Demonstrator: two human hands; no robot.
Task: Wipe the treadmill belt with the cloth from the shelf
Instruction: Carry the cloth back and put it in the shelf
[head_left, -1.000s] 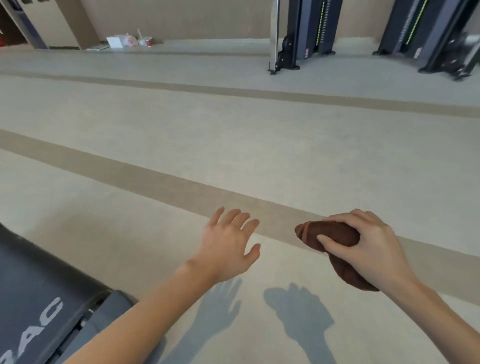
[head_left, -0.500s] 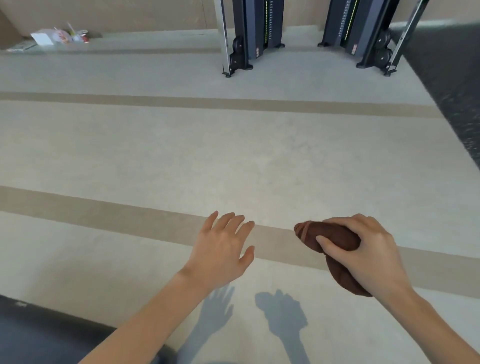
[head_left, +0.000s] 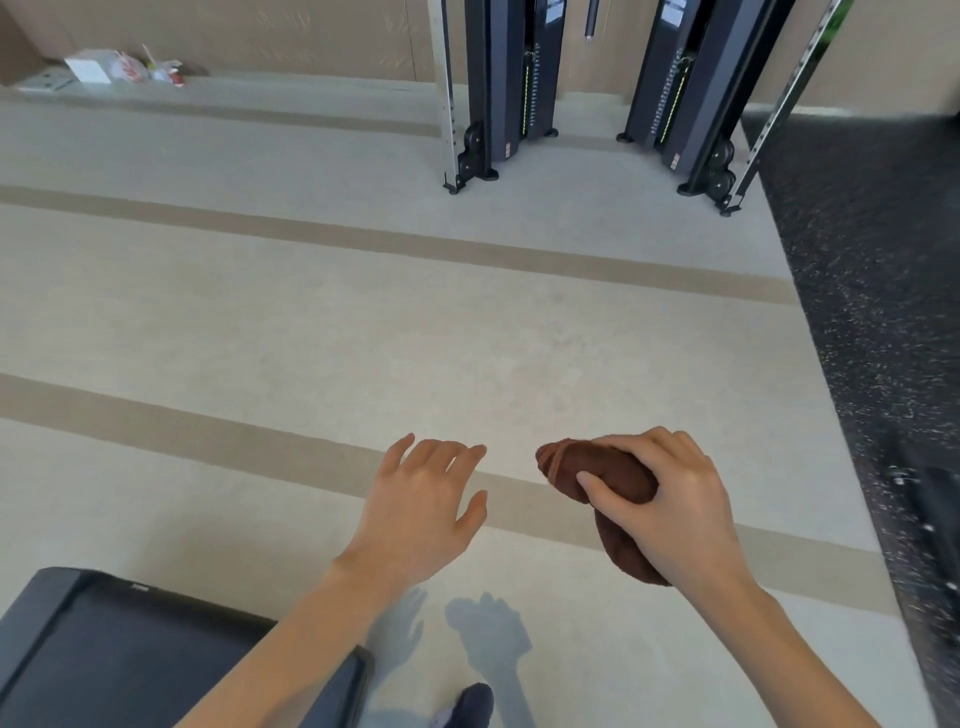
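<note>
Right hand (head_left: 675, 512): fingers and thumb curled round a bunched brown cloth (head_left: 605, 475), which is held in the air above the floor (head_left: 363, 322); one end of the cloth protrudes toward the left hand (head_left: 421, 506), the other hangs below the palm. Left hand: empty, fingers spread and relaxed, palm down, just beside the cloth but not touching it. Treadmill (head_left: 130, 665): dark deck at the bottom-left corner of the view, under the left forearm, well apart from the cloth. A shoe toe (head_left: 475, 699) shows at the bottom edge. Two black weight-stack machines (head_left: 498, 88) stand at the far wall; speckled dark matting (head_left: 872, 291) borders the floor's right edge.
</note>
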